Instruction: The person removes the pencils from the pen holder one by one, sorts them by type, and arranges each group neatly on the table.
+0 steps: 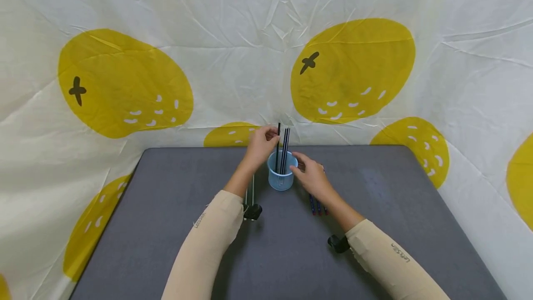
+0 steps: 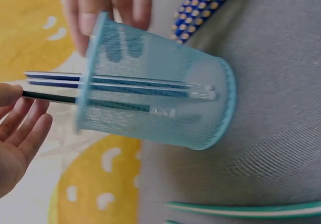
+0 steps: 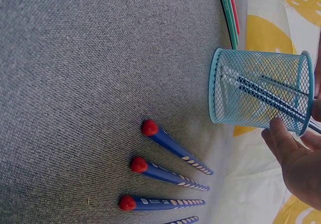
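A light blue mesh pencil cup [image 1: 281, 180] stands upright toward the back of the table. My left hand [image 1: 262, 142] pinches the top end of a dark pencil [image 2: 50, 97] between thumb and fingers. The pencil's lower end is inside the cup, seen through the mesh in the left wrist view. Two dark blue pencils with pale stripes [image 2: 135, 86] lean in the cup beside it. My right hand [image 1: 310, 175] holds the cup at its right side, near the rim, thumb in front and fingers toward the back.
Right of the cup lie several blue dotted pencils with red ends [image 3: 168, 141], partly under my right hand in the head view. To its left lie green striped pencils [image 2: 241, 210] and a red one [image 3: 233, 8]. A patterned cloth [image 1: 241, 82] hangs behind the grey table [image 1: 175, 207].
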Tool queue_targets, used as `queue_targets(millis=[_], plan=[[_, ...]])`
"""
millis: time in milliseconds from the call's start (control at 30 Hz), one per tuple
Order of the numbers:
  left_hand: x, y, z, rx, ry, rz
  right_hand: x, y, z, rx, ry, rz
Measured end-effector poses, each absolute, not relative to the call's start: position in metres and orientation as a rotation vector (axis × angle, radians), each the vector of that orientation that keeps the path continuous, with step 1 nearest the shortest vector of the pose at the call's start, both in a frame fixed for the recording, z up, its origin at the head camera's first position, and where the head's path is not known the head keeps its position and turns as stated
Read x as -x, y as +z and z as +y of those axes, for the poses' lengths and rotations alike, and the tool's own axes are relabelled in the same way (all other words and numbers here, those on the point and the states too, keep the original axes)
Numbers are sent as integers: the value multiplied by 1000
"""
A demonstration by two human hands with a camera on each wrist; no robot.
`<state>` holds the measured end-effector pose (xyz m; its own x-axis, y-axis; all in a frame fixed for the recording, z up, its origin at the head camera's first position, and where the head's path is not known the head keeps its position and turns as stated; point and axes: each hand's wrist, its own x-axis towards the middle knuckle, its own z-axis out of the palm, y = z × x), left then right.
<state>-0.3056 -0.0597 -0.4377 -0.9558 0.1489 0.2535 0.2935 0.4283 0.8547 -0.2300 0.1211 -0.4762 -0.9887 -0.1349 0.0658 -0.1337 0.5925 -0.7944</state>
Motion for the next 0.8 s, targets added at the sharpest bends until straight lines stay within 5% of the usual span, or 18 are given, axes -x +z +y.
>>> queue_targets(millis=[533, 800], plan=[[287, -365, -88, 505, -1654, -2296, 229, -477, 120, 243, -1392, 2813], [282, -360, -122, 461, -1639, -2261, 230, -479, 120, 257, -1417, 2799]])
